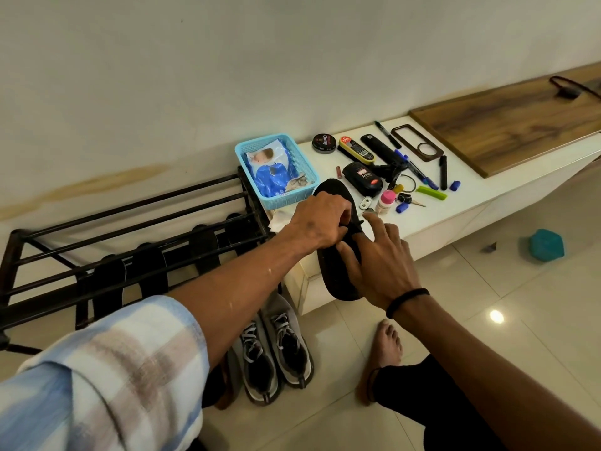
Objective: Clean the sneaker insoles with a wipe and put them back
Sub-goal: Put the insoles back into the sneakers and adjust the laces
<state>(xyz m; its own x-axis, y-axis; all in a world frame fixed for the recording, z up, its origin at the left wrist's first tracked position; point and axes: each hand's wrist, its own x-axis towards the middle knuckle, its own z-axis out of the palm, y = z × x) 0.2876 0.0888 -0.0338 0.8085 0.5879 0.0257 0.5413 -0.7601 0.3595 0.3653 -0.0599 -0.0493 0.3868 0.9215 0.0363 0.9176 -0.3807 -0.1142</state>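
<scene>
- The flat black foam sneaker insole (335,275) lies across the front edge of the white tabletop (461,203), its toe end on the surface near the blue plastic mesh basket (276,170) and its heel end overhanging toward the floor.
- It looks light, thin and bendy, so it will likely flop if lifted by one end; its fabric face should not be slippery. Best held by the long edges near the middle, or pinned flat against the tabletop while wiping.
- The left hand (320,219) is curled, fingers pinching at the insole's mid-section; whether a wipe is under them I cannot tell.
- The right hand (380,262) is spread, fingers straight and resting on the insole, steadying it.
- A white wipe or tissue (279,221) lies just left of the insole, below the basket, which holds a wipes packet (271,169).
- The grey lace-up sneakers (276,349) stand on the floor below the tabletop's front edge, beside a dark metal shoe rack (130,236).
</scene>
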